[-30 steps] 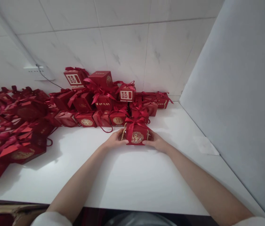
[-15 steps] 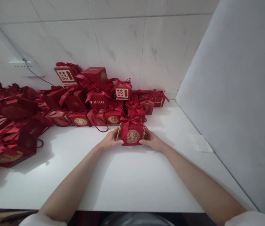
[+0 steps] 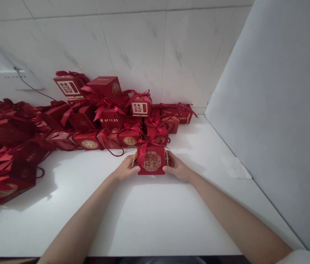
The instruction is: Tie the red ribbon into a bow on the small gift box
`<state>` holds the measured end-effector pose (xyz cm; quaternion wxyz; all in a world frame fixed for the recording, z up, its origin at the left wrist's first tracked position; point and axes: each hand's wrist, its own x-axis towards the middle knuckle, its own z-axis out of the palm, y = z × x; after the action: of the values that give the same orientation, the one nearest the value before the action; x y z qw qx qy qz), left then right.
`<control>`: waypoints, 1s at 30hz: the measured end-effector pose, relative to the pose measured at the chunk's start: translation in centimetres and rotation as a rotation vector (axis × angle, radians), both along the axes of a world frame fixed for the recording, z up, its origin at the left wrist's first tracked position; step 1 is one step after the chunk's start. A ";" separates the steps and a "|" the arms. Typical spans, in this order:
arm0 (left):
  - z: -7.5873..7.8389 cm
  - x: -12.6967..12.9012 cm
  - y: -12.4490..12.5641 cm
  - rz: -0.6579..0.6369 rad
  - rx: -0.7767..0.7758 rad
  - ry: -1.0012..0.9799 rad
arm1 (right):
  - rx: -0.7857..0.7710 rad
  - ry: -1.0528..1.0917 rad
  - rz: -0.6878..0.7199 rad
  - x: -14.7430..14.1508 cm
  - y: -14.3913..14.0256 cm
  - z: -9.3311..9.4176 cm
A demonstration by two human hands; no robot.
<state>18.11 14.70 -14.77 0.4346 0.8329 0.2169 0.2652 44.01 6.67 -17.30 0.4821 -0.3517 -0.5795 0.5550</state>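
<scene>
Where both palms press: left hand [image 3: 125, 169], right hand [image 3: 177, 169], boxy satin-ribboned red carton [image 3: 151, 162].

The gold medallion on the red gift box [image 3: 152, 163] is too blurred to read in full. The left hand [image 3: 126, 169] and right hand [image 3: 177, 169] cover the box's side faces, and their palms are hidden. At the left edge, the heap of red boxes [image 3: 3, 161] is cut off. The far boxes by the wall [image 3: 108, 110] overlap, so their number cannot be told.
</scene>
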 end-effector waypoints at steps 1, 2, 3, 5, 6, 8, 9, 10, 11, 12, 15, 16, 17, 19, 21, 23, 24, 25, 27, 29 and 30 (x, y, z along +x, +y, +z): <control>0.1 0.0 0.0 -0.002 0.016 0.006 | -0.002 0.006 0.006 0.0 0.0 0.0; 0.1 -0.1 0.0 -0.004 0.024 0.012 | -0.003 0.012 0.012 0.0 0.0 0.1; 0.1 -0.1 -0.1 -0.005 0.026 0.016 | 0.000 0.016 0.017 0.0 -0.1 0.1; 0.1 -0.2 -0.3 0.001 0.007 0.019 | 0.007 0.014 0.026 0.0 -0.1 0.2; 0.1 -0.2 -0.4 0.004 -0.010 0.020 | 0.008 0.009 0.031 0.0 -0.1 0.2; 0.1 -0.3 -0.5 0.002 -0.056 0.015 | 0.005 0.003 0.039 0.1 -0.1 0.2; 0.2 -0.3 -0.6 -0.003 -0.078 0.011 | 0.001 0.004 0.042 0.1 -0.1 0.2; 0.2 -0.3 -0.6 -0.007 -0.097 0.011 | 0.000 0.007 0.045 0.2 -0.1 0.1; 0.3 -0.2 -0.7 -0.008 -0.110 0.011 | 0.000 0.010 0.045 0.2 -0.1 0.1; 0.4 -0.2 -0.7 -0.003 -0.118 0.011 | 0.002 0.013 0.044 0.2 -0.1 0.1; 0.6 -0.1 -0.8 0.007 -0.124 0.002 | 0.007 0.004 0.031 0.3 0.0 0.0; 0.7 0.0 -0.8 0.007 -0.124 -0.009 | 0.010 -0.003 0.026 0.3 0.0 -0.1; 0.6 0.0 -0.8 0.006 -0.123 -0.021 | 0.012 -0.011 0.021 0.4 0.0 -0.1; 0.5 0.1 -0.7 0.002 -0.116 -0.038 | 0.017 -0.025 0.018 0.4 0.0 -0.1; 0.3 0.1 -0.6 0.003 -0.098 -0.037 | 0.020 -0.029 0.017 0.4 0.0 -0.1; 0.2 0.0 -0.5 0.004 -0.074 -0.024 | 0.021 -0.032 0.013 0.4 0.0 -0.1; 0.2 0.0 -0.4 0.004 -0.064 -0.019 | 0.021 -0.035 0.009 0.4 -0.1 -0.1; 0.2 -0.1 -0.4 0.002 -0.057 -0.014 | 0.021 -0.039 0.004 0.4 -0.1 -0.2; 0.2 -0.2 -0.4 -0.007 -0.050 -0.017 | 0.029 -0.047 -0.003 0.2 -0.3 -0.2; 0.1 -0.1 -0.7 0.024 -0.045 -0.037 | 0.062 -0.046 -0.044 -0.1 -0.6 -0.2; 0.0 0.0 -0.8 0.071 -0.044 -0.055 | 0.096 -0.059 -0.097 -0.3 -0.8 -0.1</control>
<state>18.13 13.86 -14.75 0.4487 0.8073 0.2400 0.2988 43.70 5.86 -17.45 0.5073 -0.3721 -0.6018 0.4920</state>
